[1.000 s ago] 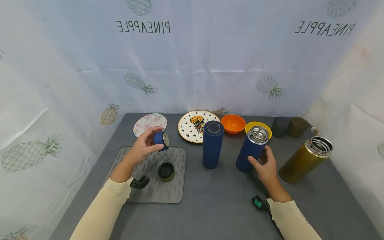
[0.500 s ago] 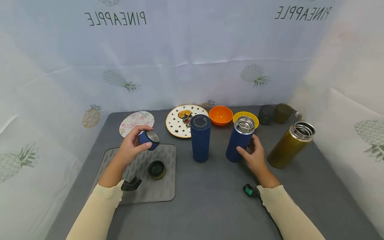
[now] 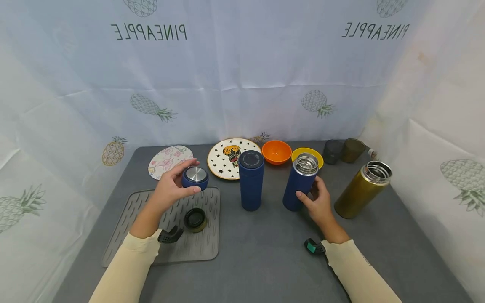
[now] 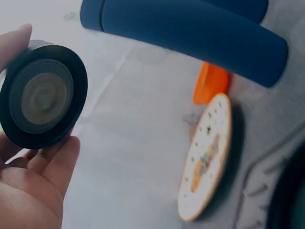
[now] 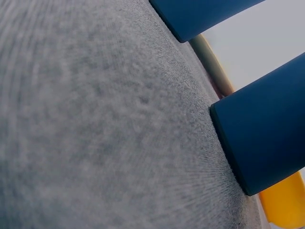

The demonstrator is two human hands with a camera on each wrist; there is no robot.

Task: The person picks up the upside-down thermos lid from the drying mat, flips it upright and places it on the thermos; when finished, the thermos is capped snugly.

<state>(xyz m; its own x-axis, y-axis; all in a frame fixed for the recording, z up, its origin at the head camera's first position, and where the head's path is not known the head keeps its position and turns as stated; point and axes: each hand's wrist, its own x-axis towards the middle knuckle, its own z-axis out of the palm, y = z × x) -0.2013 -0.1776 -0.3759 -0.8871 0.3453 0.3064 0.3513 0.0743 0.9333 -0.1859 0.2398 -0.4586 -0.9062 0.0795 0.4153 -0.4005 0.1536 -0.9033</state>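
My left hand (image 3: 187,180) holds a small blue lid (image 3: 196,174) above the far edge of the grey ridged mat (image 3: 125,235), silver face up. In the left wrist view the lid (image 4: 43,95) shows its dark inner side, pinched between my fingertips (image 4: 52,167). My right hand (image 3: 308,191) grips the lower half of an open blue flask (image 3: 301,172) that stands on the grey table. A second blue flask (image 3: 251,181), with its cap on, stands just to the left. The right wrist view shows only the bases of both flasks (image 5: 262,138).
A dark olive lid (image 3: 195,219) lies on the mat. An open gold flask (image 3: 361,190) stands to the right. Along the back sit a floral plate (image 3: 168,156), a star plate (image 3: 223,162), an orange bowl (image 3: 276,151), a yellow bowl (image 3: 318,155) and two dark cups (image 3: 333,151).
My left hand has turned the blue lid from sideways to silver face up. My right hand has stayed on the open blue flask.
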